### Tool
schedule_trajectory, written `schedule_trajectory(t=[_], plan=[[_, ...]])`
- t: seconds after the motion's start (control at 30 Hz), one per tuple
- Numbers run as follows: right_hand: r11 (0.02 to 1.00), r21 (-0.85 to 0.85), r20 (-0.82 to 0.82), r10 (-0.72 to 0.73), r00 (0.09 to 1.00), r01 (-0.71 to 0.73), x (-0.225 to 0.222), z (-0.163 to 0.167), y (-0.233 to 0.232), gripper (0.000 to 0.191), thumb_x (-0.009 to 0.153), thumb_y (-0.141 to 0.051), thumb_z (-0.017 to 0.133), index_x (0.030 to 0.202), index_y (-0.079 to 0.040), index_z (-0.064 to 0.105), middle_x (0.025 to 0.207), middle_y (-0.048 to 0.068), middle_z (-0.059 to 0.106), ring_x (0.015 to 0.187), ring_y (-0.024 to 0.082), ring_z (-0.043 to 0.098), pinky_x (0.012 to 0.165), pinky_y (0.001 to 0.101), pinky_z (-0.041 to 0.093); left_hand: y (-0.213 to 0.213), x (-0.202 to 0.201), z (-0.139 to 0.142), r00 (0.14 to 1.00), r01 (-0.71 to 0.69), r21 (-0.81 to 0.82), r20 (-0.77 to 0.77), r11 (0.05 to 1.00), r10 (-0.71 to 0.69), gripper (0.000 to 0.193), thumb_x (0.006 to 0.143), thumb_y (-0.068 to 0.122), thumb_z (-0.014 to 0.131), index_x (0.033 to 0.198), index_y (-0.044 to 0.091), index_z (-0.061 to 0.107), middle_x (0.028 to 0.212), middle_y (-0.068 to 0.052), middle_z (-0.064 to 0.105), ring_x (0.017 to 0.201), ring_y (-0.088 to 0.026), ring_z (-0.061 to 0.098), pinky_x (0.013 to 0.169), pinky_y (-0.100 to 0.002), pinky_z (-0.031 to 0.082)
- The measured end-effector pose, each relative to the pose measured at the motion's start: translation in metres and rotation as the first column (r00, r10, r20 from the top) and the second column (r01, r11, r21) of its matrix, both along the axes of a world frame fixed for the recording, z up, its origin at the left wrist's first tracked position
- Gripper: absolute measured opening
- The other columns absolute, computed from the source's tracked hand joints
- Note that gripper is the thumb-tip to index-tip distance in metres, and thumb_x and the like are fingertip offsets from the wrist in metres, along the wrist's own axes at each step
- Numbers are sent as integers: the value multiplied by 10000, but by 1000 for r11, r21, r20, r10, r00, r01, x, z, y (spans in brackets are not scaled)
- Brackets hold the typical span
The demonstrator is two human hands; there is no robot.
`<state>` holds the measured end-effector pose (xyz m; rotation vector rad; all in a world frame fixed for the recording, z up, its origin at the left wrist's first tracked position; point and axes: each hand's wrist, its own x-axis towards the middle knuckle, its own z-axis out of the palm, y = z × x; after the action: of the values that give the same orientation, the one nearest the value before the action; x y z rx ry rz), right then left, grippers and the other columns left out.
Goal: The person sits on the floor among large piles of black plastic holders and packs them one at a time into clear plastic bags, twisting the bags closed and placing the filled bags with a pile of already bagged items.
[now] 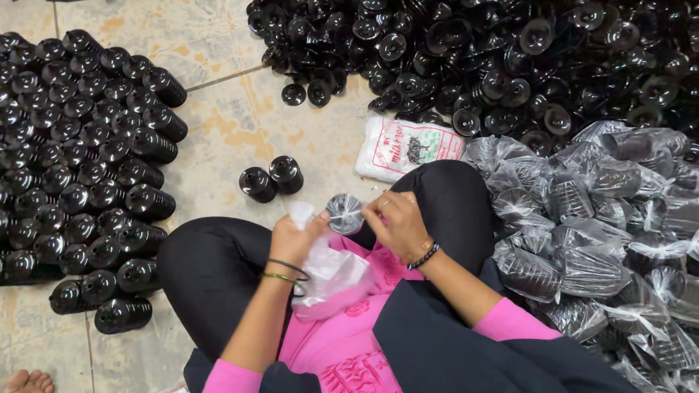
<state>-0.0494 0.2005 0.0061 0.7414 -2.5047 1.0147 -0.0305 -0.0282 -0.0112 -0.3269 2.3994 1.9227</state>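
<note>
R hand (400, 223) is pinched shut on a small black part already wrapped in clear film (344, 213), held just above the lap, between the knees; fingers look to be twisting or cinching the film at the top, tho the exact grip is too small to tell. L hand (295, 240) is clamped on a bunch of clear plastic bags (331, 277) that droops onto the pink top, thumb up near a bit of white film. Judging by this, the step in hand is bagging: one pc is in its bag and being closed off. Next move prob. calls for a firm twist or knot w/ both hands, w/o tearing the thin film, then a free hand for another pc. Just ahead of the knees, two loose black parts (271, 178) stand touching on the tiled floor (233, 127). A white printed packet (408, 146) lies beside the R knee. On the R side, a heap of bagged parts (611, 226). On the L, neat rows of stacked black parts (64, 166); far side, a big loose pile of black parts (492, 52). A bare foot (29, 381) shows at the lower L corner, owner unclear.
</note>
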Motion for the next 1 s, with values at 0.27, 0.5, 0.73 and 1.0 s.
schedule_trajectory(t=[0.27, 0.5, 0.73, 1.0], plan=[[964, -172, 91, 218, 972, -201, 11, 25, -5, 62, 933, -119, 689, 948, -59, 698, 928, 79, 697, 910, 262, 658, 836, 390, 476, 6, -13, -4, 857, 393, 462, 129, 795, -499, 72, 907, 97, 731, 976, 76, 742, 910, -3, 723, 792, -61, 642, 698, -252, 540], [891, -439, 488, 346, 802, -117, 3, 9, -7, 185, 980, -123, 618, 1116, 1, 612, 962, 85, 727, 908, 179, 713, 838, 295, 557, 22, 8, 9, 871, 354, -86, -333, 931, -362, 65, 908, 34, 714, 913, 8, 654, 890, -85, 702, 779, -139, 666, 709, -290, 537], [907, -363, 407, 361, 839, -215, -5, -9, -7, 193, 889, -100, 719, 1046, 12, 718, 966, 104, 707, 838, 178, 711, 771, 295, 573, 19, 13, 17, 856, 239, -181, -424, 954, -296, 116, 920, 59, 716, 878, 15, 617, 926, -106, 726, 816, -205, 698, 721, -307, 545], [983, -110, 108, 155, 982, -144, 0, -1, -20, 121, 755, -71, 746, 836, -44, 661, 886, 98, 669, 828, 259, 650, 766, 366, 463, 20, 11, -19, 992, 61, 78, -118, 995, -52, 149, 893, 124, 793, 891, 20, 687, 809, -60, 735, 737, -94, 641, 666, -286, 538]])
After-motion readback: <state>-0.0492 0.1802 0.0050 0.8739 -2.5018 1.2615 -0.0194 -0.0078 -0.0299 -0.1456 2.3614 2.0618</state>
